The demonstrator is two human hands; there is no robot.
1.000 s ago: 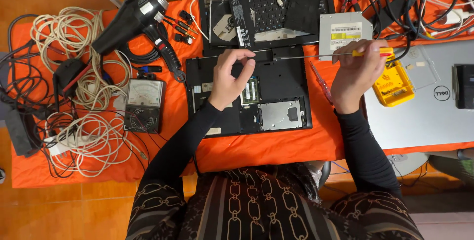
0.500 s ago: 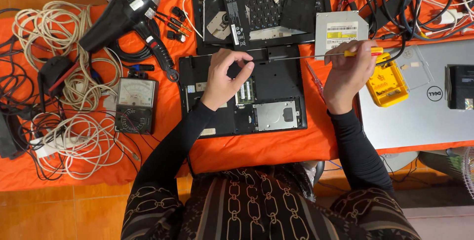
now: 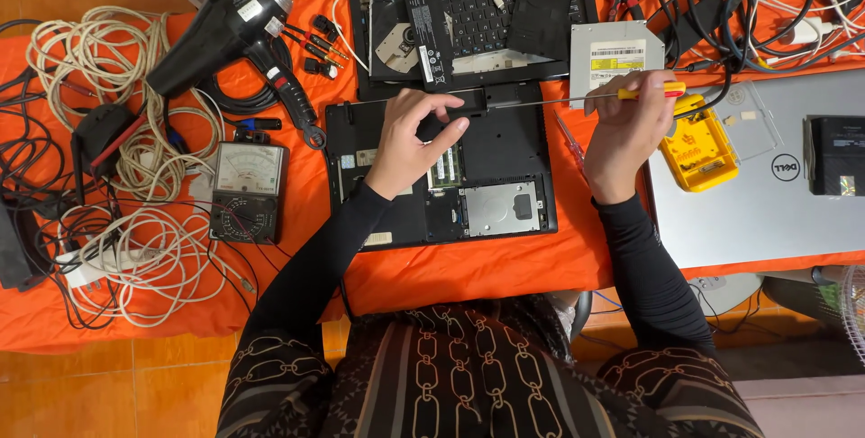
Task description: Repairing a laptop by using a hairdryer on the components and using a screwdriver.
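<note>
Over the opened black laptop base (image 3: 441, 168) on the orange cloth (image 3: 468, 267), little has changed: the right hand (image 3: 626, 127) still grips the long yellow-handled screwdriver (image 3: 595, 95), while the left hand (image 3: 410, 141) keeps pinching at its tip.

White-and-yellow label (image 3: 614, 60) on silver drive; pale meter dial (image 3: 247, 168) left.

black hair dryer (image 3: 230, 28) at 10 o'clock | analog multimeter (image 3: 248, 191) at 9, beside white cable coils (image 3: 135, 267) | yellow bit case (image 3: 698, 150) at 3 | silver closed laptop (image 3: 766, 195) farther right | optical drive (image 3: 615, 55) at 1 | orange counter cloth (image 3: 468, 271)
</note>
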